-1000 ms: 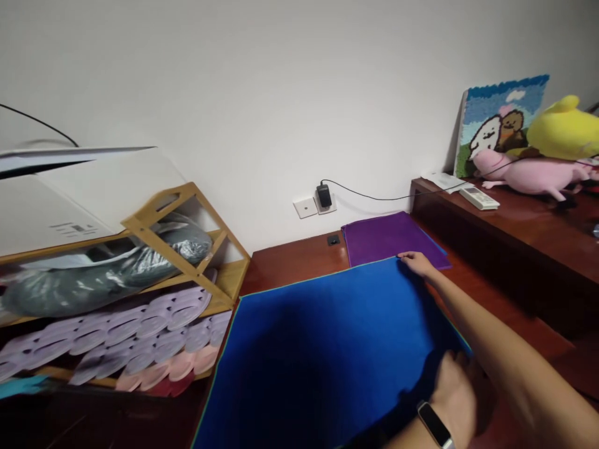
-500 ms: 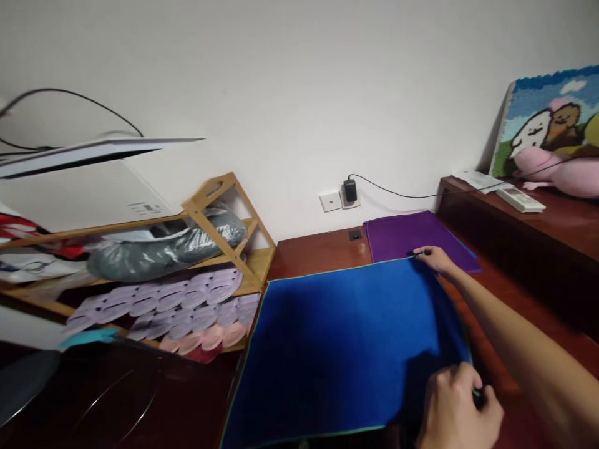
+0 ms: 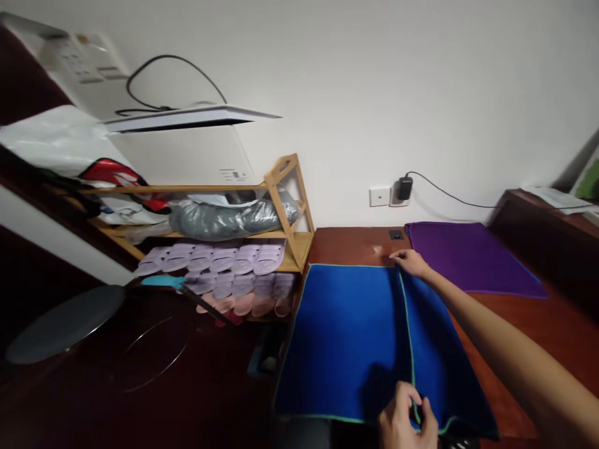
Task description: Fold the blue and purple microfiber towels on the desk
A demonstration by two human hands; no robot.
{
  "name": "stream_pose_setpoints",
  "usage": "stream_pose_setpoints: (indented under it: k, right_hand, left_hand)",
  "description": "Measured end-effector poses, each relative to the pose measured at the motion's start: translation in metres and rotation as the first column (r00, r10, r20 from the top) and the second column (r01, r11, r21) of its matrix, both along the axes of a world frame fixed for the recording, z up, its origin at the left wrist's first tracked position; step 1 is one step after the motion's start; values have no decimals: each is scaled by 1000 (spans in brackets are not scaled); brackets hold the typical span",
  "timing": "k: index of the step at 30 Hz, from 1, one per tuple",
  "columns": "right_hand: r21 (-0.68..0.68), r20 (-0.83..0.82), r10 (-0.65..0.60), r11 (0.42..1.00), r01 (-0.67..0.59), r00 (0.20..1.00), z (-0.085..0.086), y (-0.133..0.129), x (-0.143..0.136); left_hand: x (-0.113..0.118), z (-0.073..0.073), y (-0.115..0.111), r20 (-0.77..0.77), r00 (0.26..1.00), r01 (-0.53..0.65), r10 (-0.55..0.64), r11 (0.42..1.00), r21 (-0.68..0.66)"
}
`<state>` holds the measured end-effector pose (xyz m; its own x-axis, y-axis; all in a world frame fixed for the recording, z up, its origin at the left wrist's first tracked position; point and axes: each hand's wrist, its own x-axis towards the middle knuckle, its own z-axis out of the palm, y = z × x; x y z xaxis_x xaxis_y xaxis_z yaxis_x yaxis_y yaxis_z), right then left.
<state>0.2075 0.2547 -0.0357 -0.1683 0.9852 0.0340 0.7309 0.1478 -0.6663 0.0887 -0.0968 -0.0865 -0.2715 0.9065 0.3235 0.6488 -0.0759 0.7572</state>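
A blue cloth (image 3: pixel 346 324) with a thin green border lies over the reddish-brown wooden tabletop. Its right part (image 3: pixel 435 330) is lifted and turned over to the left, so a green edge runs from the back to the front across it. At the back end of that edge, my right hand (image 3: pixel 409 262) pinches the cloth. My left hand (image 3: pixel 407 416) grips the front end of the same edge between thumb and fingers, near the cloth's front border. Beyond my right hand lies a folded purple cloth (image 3: pixel 468 255), apart from both hands.
On the left stands a wooden rack (image 3: pixel 299 249) with slippers (image 3: pixel 224 259), a plastic-wrapped grey bundle (image 3: pixel 224 218) and a white box (image 3: pixel 187 156). A black plug (image 3: pixel 404 187) sits in the wall socket. The raised dark ledge (image 3: pixel 538 231) borders the right side.
Both hands have moved left across the blue cloth, bringing its right edge over. The view has shifted left, showing more of the rack and a grey round seat.
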Motion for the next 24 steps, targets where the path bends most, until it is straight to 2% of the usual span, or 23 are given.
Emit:
stream_pose_setpoints:
  k: [9,15,20,24]
  right_hand:
    - [-8,90,168,986,-168,982,6,-2,-121]
    - [-29,171,255,967,-254,952,15,-3,-193]
    - [-34,258,352,934,-356,900,22,-8,-243]
    - [-45,336,400,911,-410,853,21,-11,-273]
  left_hand:
    - [-97,-3,-25,219,970,-71,105,985,-157]
    - [-151,4,-38,206,963,-139,171,977,-164]
    - [-196,0,-48,200,954,-154,222,940,-306]
    - [-218,-8,-54,180,943,-182,279,888,-422]
